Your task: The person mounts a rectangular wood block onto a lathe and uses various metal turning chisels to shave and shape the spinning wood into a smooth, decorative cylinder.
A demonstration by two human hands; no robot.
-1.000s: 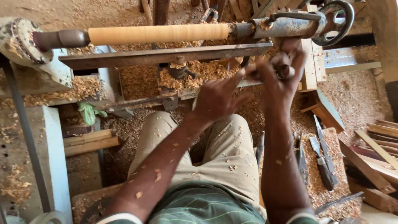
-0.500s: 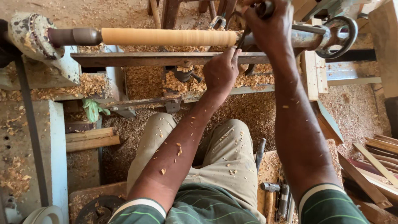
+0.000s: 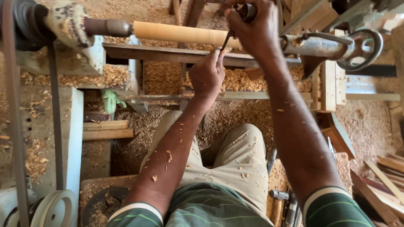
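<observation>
Now at spindle (image 3: pixel 181 33): both hands' tool (image 3: pixel 227 38).

packages: none are seen | labels: none are seen | signs: none are seen | screens: none are seen | frame, upper left to lower right: only bare wood, metal and shavings are shown
</observation>
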